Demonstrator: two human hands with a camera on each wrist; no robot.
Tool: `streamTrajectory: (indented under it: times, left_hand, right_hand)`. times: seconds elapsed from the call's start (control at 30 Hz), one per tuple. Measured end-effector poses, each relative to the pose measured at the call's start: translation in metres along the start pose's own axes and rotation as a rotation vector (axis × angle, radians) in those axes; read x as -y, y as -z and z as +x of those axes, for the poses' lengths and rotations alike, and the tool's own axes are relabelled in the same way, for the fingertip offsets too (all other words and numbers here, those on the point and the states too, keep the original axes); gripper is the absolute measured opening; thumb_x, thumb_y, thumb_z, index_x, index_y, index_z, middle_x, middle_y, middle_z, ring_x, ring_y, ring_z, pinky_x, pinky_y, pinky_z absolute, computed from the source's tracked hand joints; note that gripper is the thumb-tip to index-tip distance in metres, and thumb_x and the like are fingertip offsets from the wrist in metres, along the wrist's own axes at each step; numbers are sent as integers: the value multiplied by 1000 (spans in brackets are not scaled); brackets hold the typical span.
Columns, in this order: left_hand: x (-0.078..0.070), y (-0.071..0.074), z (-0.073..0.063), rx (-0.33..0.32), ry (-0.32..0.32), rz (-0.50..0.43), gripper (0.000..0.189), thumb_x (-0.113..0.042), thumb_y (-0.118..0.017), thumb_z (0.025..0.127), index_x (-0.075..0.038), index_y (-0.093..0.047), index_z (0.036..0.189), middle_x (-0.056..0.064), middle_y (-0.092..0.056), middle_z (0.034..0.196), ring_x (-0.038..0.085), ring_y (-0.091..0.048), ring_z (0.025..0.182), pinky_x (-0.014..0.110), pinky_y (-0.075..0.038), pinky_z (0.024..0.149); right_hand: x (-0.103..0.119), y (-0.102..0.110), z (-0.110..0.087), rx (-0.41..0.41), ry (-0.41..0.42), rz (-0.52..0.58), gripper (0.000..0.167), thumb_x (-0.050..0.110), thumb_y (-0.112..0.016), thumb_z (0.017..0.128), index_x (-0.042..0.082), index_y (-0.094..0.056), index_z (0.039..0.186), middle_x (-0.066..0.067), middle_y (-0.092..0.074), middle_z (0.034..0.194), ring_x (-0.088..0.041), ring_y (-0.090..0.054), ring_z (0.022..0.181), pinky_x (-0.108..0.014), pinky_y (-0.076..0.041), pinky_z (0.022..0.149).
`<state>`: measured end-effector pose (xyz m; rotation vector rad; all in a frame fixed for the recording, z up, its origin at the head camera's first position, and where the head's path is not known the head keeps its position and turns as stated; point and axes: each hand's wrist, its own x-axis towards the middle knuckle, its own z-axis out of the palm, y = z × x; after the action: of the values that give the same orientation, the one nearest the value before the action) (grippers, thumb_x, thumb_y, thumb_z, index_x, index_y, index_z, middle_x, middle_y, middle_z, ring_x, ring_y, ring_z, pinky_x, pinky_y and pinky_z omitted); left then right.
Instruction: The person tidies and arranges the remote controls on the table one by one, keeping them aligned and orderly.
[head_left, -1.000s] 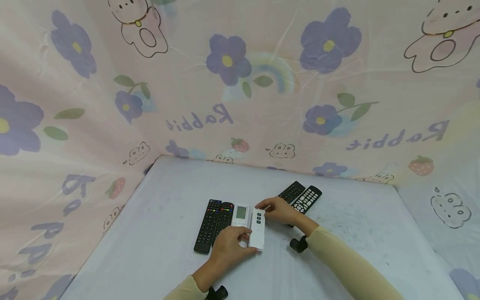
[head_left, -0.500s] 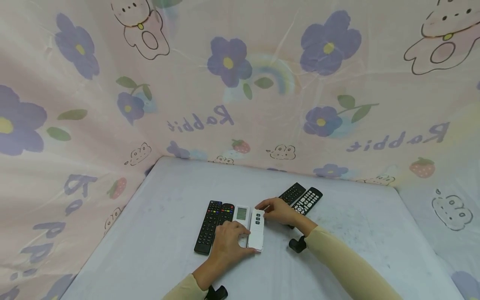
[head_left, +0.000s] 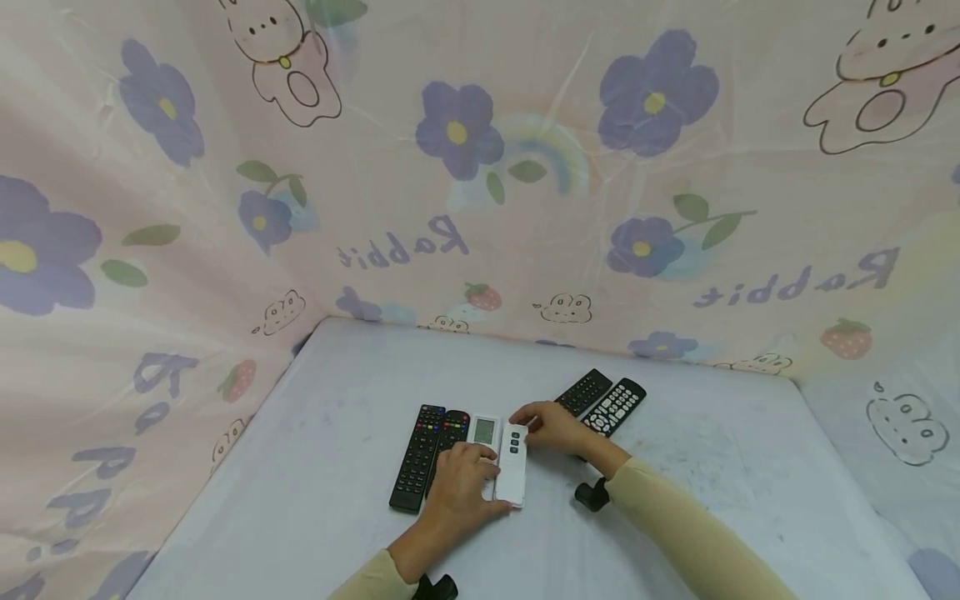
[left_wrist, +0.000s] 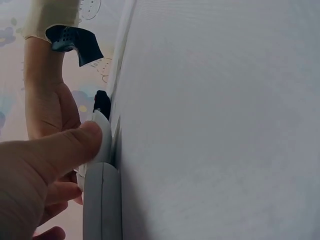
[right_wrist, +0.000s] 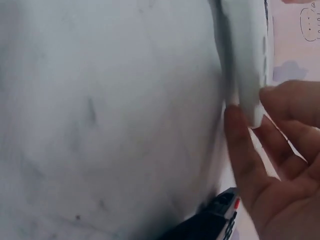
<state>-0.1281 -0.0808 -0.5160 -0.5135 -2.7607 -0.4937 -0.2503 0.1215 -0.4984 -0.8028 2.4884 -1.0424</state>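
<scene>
A slim white remote control [head_left: 512,477] with a few dark buttons lies on the table between both hands. My left hand [head_left: 457,482] holds its near end, the thumb against the end edge, as the left wrist view also shows. At the far end, my right hand [head_left: 557,427] pinches the same remote [right_wrist: 246,60] between thumb and fingers. Close along its left side lies a white remote with a grey screen [head_left: 484,431], its lower part covered by the left hand. Further left come a black remote with coloured buttons [head_left: 453,427], partly hidden, and a longer black remote [head_left: 415,467].
Behind the right hand, a black remote [head_left: 585,390] and a black remote with large pale buttons [head_left: 617,406] lie slanted, both partly covered. The white-covered table [head_left: 360,383] meets a printed curtain [head_left: 525,250] at its back and left edges.
The slim white remote has shifted slightly left, closer to the remote with the screen. Both hands stay on it, the left fingers moving a little. The head view has tilted slightly.
</scene>
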Motion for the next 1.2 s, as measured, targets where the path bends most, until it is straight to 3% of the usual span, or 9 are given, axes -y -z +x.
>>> streamTrajectory:
  times: [0.2,0.43,0.63,0.83,0.97,1.2]
  left_hand:
    - [0,1,-1,9,-10,25,52,-58,-82,61,-22,-76,97,-7,-64,111,17,-53,107,42,-39,91]
    - [-3,0,-1,13,-17,47,53,-58,-81,61,-21,-76,98,-6,-63,112,17,-52,107,42,-37,91]
    - [-8,4,2,-39,-19,57,56,-62,-78,63,-24,-72,104,-7,-63,110,16,-53,104,42,-39,88]
    - [-10,11,17,-106,29,-1,55,-57,-77,68,-22,-70,110,-4,-66,111,18,-58,104,43,-44,86]
    - [-15,13,31,-130,64,-86,53,-52,-78,71,-21,-70,112,-3,-68,110,19,-60,103,42,-46,84]
    - [-32,16,64,-72,122,-139,50,-51,-76,74,-21,-69,114,-3,-69,110,20,-62,99,43,-48,82]
  right_hand:
    - [2,-2,-2,-5,24,2,33,-1,-69,81,5,-66,114,-10,-68,107,-13,-62,88,-29,-54,77]
    - [7,-1,-3,2,-44,33,37,6,-72,82,7,-65,117,-11,-65,114,-15,-62,89,-28,-53,73]
    - [6,12,-6,-39,-24,29,33,9,-69,85,7,-64,118,-14,-65,117,-14,-62,87,-27,-52,70]
    - [5,33,-9,-92,-5,2,32,10,-67,88,5,-63,119,-17,-65,117,-17,-64,90,-28,-53,69]
    - [2,46,-12,-107,2,-6,32,10,-67,89,3,-63,120,-19,-64,118,-20,-66,92,-30,-55,72]
    - [-11,69,-20,-143,-13,-53,34,9,-65,89,2,-61,122,-20,-63,122,-29,-66,100,-37,-56,77]
